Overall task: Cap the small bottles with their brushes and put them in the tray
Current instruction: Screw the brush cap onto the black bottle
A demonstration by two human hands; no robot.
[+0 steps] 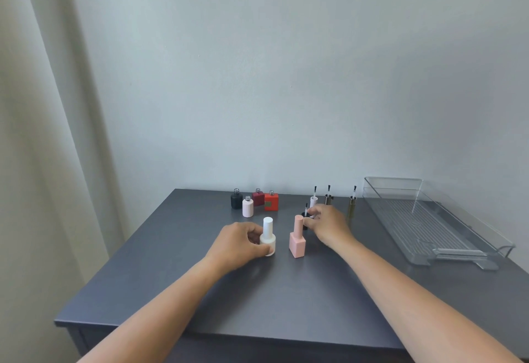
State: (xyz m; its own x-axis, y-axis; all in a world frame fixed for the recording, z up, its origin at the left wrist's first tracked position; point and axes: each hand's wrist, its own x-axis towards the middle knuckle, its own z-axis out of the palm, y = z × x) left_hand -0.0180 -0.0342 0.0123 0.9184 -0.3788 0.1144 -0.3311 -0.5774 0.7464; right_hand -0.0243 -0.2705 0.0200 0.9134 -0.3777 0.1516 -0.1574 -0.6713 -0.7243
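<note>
My left hand [240, 244] grips the base of a capped white bottle [268, 236] that stands on the grey table [200, 291]. Just right of it stands a capped pink bottle [297, 238]. My right hand [326, 224] reaches behind the pink bottle, its fingers curled round a black brush cap [305, 217]. Uncapped bottles stand at the back: black [236, 199], pale pink [247, 207], dark red [258, 197] and red [271, 201]. Brush caps stand upright with bristles up: white [314, 198], silver [328, 196] and gold [352, 201].
A clear plastic tray [429, 219] sits on the right side of the table with nothing in it. A wall rises behind the table and a pale curtain [43, 133] hangs at the left. The table's front edge runs near the bottom of the view.
</note>
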